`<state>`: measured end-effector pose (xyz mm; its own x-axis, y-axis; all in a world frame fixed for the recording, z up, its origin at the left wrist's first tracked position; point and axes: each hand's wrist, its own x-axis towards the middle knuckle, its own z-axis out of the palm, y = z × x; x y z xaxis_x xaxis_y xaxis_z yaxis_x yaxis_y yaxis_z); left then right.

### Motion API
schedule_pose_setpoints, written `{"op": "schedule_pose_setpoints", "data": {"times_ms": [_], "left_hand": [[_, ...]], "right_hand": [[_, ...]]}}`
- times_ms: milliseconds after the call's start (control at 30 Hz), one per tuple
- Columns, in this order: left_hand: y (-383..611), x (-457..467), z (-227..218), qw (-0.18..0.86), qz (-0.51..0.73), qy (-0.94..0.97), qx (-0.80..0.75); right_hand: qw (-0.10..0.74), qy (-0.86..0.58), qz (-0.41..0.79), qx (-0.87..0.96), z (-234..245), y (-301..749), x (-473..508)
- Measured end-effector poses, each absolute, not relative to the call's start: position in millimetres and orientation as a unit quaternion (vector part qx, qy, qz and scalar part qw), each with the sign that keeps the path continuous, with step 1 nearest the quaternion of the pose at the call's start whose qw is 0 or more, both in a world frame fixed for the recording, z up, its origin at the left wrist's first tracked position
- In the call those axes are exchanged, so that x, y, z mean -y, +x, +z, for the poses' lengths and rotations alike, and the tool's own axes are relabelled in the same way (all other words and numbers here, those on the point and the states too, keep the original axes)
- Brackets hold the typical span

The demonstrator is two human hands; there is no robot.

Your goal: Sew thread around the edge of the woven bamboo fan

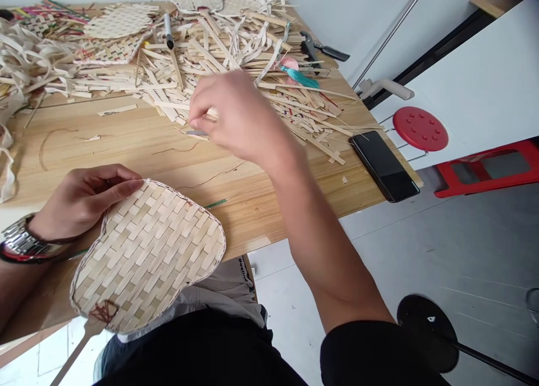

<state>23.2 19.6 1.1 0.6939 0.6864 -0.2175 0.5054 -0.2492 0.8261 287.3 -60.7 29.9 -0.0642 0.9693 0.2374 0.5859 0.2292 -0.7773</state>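
A woven bamboo fan (151,257), heart-shaped with a handle pointing down left, lies at the near edge of the wooden table (126,145). My left hand (80,201), with a metal watch on the wrist, rests on the fan's upper left rim, thumb and fingers closed on it. My right hand (236,116) reaches out over the table to the edge of the heap of bamboo strips (202,60). Its fingers are pinched on a thin strip (197,132) that lies on the table.
More woven fans (118,24) lie at the back left among loose strips. A black marker (168,32), pliers (320,49) and a teal tassel (301,78) sit in the heap. A black phone (383,164) lies at the table's right edge. A red stool (421,129) stands beyond.
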Motion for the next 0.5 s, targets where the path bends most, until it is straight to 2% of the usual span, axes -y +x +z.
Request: {"op": "schedule_pose_setpoints", "data": {"times_ms": [67,100,133,167,200,267,333,367,500], "left_hand": [[24.0,-20.0,1.4,0.454,0.1,0.791,-0.398],[24.3,-20.8,1.1,0.44,0.108,0.792,-0.41],[24.6,-21.9,0.2,0.431,0.118,0.788,-0.423],[24.8,-23.3,-1.0,0.425,0.129,0.782,-0.438],[24.9,-24.6,-2.6,0.421,0.14,0.774,-0.452],[25.1,-26.5,-6.0,0.42,0.157,0.757,-0.475],[25.4,-25.9,-7.8,0.428,0.168,0.747,-0.48],[25.7,-24.6,-7.7,0.437,0.173,0.743,-0.477],[27.6,-16.4,-4.1,0.483,0.158,0.726,-0.463]], "right_hand": [[0.411,-0.638,0.073,0.647,50.5,295.3,107.7],[0.449,-0.639,0.042,0.623,54.7,300.0,135.6],[0.495,-0.616,0.063,0.609,52.9,305.0,165.2],[0.524,-0.569,0.166,0.612,44.2,310.0,195.4],[0.508,-0.494,0.316,0.631,28.5,314.7,225.2],[0.394,-0.381,0.57,0.612,-22.0,320.1,279.3],[0.343,-0.411,0.706,0.464,-88.0,316.6,320.4],[0.339,-0.456,0.746,0.348,-122.0,311.4,334.4],[0.32,-0.564,0.713,0.267,-227.6,280.1,345.6]]}}
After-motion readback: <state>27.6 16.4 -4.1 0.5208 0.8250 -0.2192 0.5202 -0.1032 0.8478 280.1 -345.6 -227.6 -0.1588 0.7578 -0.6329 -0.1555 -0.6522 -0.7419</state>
